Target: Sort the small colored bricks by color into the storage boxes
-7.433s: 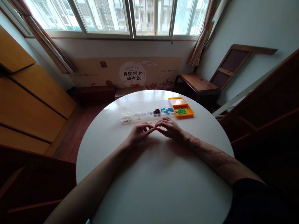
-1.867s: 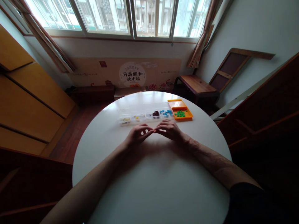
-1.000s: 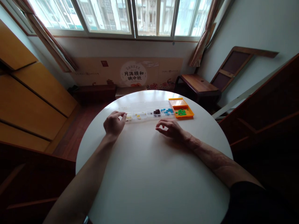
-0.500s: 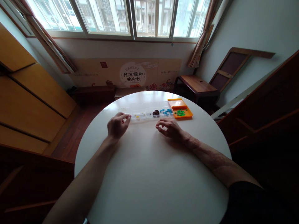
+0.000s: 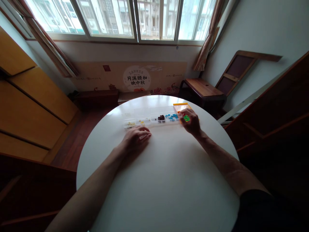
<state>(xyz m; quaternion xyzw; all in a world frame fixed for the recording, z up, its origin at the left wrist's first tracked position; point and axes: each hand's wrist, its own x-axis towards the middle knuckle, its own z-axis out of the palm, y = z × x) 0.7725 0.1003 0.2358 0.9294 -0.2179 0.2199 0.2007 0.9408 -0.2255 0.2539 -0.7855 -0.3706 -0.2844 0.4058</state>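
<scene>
My left hand point(image 5: 137, 138) is low over the white round table point(image 5: 159, 187), just in front of the clear compartment boxes point(image 5: 154, 121). Its thumb and forefinger come together in a pinch; anything between them is too small to make out. My right hand point(image 5: 191, 121) hovers over the orange box point(image 5: 181, 104), fingers curled together, contents hidden. Green pieces point(image 5: 186, 118) show in that box, partly covered by the hand. From left to right, the clear compartments hold pale yellow pieces point(image 5: 131, 124), yellow pieces point(image 5: 141, 122), dark brown pieces point(image 5: 161, 118) and blue pieces point(image 5: 172, 117).
Beyond the table stand a wooden chair point(image 5: 205, 87) and, under the window, a printed cardboard panel point(image 5: 96, 74). Yellow-brown cabinets point(image 5: 31, 106) are at the left. Dark wooden furniture point(image 5: 270, 119) is close at the right.
My left hand has moved right and nearer to me, uncovering the pale yellow pieces. My right hand has moved right and away from me, from the table onto the orange box.
</scene>
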